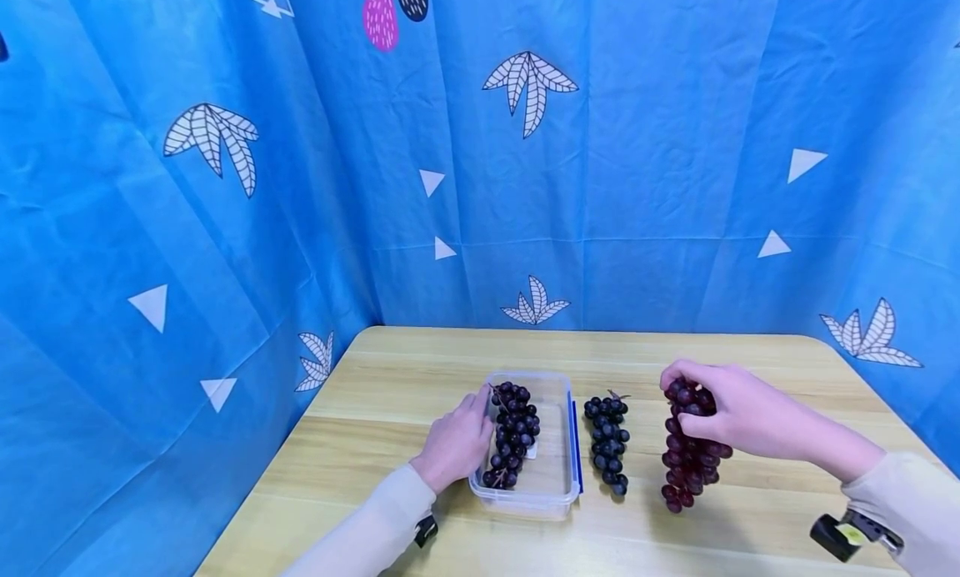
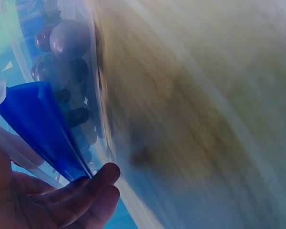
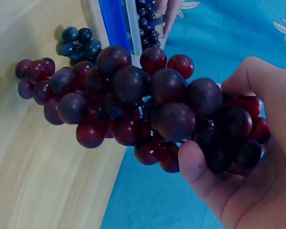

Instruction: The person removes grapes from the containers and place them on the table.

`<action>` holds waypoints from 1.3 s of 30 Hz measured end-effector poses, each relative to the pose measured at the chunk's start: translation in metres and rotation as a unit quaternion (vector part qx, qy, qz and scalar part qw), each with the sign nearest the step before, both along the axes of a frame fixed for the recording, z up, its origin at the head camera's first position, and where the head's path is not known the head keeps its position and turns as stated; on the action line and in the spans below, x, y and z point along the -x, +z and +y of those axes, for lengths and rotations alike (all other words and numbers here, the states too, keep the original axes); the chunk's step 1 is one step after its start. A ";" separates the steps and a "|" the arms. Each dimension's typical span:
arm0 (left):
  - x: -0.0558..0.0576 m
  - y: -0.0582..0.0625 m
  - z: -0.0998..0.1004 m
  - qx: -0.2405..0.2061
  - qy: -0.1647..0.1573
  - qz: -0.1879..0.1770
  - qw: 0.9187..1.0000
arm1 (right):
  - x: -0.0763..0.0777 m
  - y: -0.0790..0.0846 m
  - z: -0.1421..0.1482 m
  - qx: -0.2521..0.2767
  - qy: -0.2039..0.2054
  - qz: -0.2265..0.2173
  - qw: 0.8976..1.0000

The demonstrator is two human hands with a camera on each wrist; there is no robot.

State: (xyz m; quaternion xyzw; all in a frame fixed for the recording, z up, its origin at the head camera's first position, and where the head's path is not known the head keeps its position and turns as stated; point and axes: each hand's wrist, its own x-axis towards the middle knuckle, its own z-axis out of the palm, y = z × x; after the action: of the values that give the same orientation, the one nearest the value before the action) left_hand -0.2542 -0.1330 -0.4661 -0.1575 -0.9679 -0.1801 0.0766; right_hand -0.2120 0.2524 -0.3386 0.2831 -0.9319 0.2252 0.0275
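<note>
My right hand [image 1: 750,412] grips a bunch of red grapes [image 1: 688,464] by its upper end. The bunch hangs tilted above the table, thumb on one side and fingers on the other. My left hand [image 1: 456,440] holds the left side of a clear plastic food container [image 1: 525,502]. In the left wrist view its fingers [image 2: 93,195] lie against the container's blue side latch [image 2: 40,129]. Inside the container, along its left wall, lies a bunch of dark purple grapes [image 1: 516,427]. Another bunch of dark grapes [image 1: 609,444] rests on the table between the container and the red bunch.
The light wooden table [image 1: 360,444] has rounded back corners. A blue curtain [image 1: 630,168] with leaf and triangle prints hangs behind it and along the sides. A second blue latch [image 1: 577,448] folds down along the container's right side.
</note>
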 end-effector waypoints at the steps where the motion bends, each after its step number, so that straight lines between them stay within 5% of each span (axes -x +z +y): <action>1: 0.000 0.000 0.000 -0.001 0.000 0.000 1.000 | -0.001 0.000 0.001 -0.001 0.002 0.000 1.000; 19: -0.001 0.002 -0.002 -0.006 0.001 0.000 1.000 | -0.003 -0.005 0.017 -0.015 0.047 -0.024 0.998; 29: -0.001 0.003 -0.001 -0.006 -0.002 0.005 1.000 | 0.023 -0.021 0.018 -0.023 -0.009 -0.040 0.999; 39: -0.003 0.002 0.000 -0.002 0.004 0.011 1.000 | 0.054 -0.046 0.018 -0.015 -0.015 -0.032 0.999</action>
State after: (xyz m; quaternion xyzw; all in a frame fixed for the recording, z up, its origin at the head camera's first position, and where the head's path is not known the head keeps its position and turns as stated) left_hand -0.2514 -0.1335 -0.4640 -0.1556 -0.9673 -0.1798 0.0879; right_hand -0.2660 0.2709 -0.3843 0.2619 -0.9398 0.2193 -0.0037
